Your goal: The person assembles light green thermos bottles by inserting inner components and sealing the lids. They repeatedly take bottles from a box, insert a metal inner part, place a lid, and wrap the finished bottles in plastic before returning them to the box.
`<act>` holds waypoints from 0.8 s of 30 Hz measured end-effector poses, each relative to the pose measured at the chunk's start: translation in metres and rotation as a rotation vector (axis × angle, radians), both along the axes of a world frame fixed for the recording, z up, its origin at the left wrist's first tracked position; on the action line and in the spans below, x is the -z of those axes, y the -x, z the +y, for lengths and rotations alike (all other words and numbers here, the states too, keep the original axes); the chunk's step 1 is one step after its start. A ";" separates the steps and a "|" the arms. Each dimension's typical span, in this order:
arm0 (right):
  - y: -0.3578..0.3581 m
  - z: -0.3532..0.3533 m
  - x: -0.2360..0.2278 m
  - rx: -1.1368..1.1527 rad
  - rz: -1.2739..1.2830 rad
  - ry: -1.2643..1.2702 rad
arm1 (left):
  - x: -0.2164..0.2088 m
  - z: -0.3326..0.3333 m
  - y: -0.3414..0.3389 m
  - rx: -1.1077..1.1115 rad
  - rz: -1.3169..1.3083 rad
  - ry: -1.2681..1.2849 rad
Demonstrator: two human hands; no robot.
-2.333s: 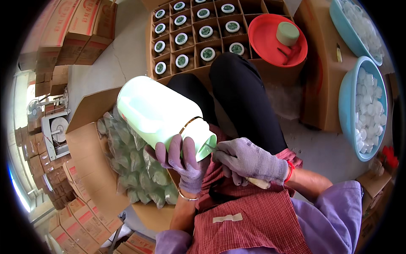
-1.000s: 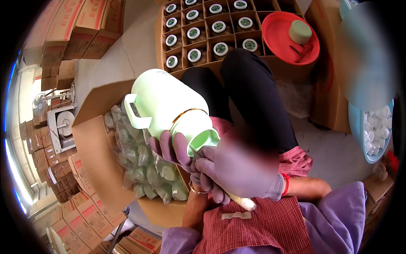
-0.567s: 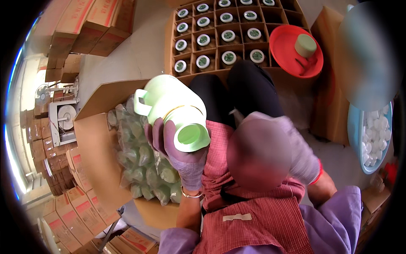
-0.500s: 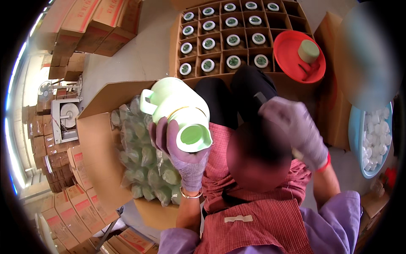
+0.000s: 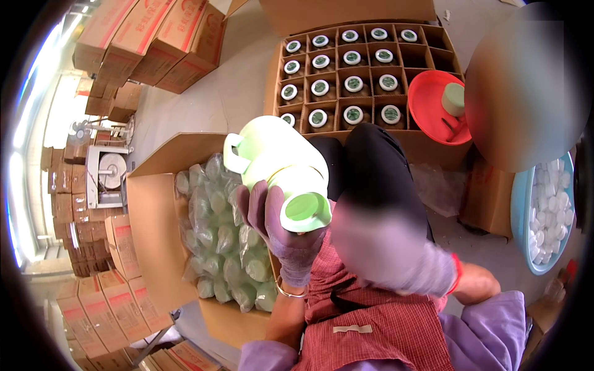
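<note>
My gloved left hand [image 5: 288,238] is wrapped round a pale green plastic jug [image 5: 281,154] with a side handle and a spout. The jug lies tilted over my lap, its open mouth toward me and its handle up to the left. Close beside that mouth, on the right, is my gloved right hand [image 5: 396,253]. Heavy blur smears its fingers, so whether they hold anything is hidden. Just left of the jug stands an open carton [image 5: 154,229] of clear-bagged, pale green pieces [image 5: 213,238].
Beyond my knees, a divided carton [image 5: 346,13] holds rows of white-rimmed bottle-like pieces [image 5: 353,84]. On its right corner rests a red basin [image 5: 424,93] with a green cup [image 5: 453,99]. A blue tub [image 5: 518,210] of white caps [image 5: 547,216] stands far right. Stacked cartons [image 5: 111,303] line the left.
My right hand has come in from the right, down and left toward the jug's mouth. The jug stays in my left hand, and the whole view has shifted slightly.
</note>
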State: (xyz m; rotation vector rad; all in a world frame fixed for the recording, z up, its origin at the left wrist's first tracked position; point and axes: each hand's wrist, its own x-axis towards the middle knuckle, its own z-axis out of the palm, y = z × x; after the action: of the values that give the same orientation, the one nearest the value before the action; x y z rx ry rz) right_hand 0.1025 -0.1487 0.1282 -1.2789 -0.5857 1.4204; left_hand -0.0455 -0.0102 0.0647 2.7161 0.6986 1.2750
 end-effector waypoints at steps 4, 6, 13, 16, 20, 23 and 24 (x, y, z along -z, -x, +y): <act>0.033 0.001 0.006 -0.128 0.000 -0.016 | 0.014 -0.004 0.001 -0.022 -0.013 -0.152; 0.038 0.004 0.008 -0.149 0.013 -0.005 | 0.016 0.000 0.003 -0.036 -0.035 -0.224; 0.048 0.012 0.020 -0.151 0.717 0.052 | 0.016 -0.005 -0.005 -0.021 -0.082 -0.296; 0.067 0.012 0.033 -0.067 1.039 -0.098 | 0.014 -0.004 -0.008 -0.008 -0.084 -0.296; 0.094 0.025 0.040 -0.164 1.857 -0.377 | 0.015 -0.003 -0.003 -0.042 -0.094 -0.284; 0.096 0.020 0.040 -0.088 1.593 -0.421 | 0.015 0.000 0.001 -0.072 -0.098 -0.254; 0.084 0.021 0.039 -0.022 1.239 -0.371 | 0.017 0.002 -0.003 -0.053 -0.105 -0.231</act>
State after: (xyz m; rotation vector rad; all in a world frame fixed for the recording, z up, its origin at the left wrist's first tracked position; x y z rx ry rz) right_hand 0.0182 -0.1278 0.0894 0.0262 0.0152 1.6985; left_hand -0.0423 -0.0083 0.0477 2.7961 0.6541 1.5908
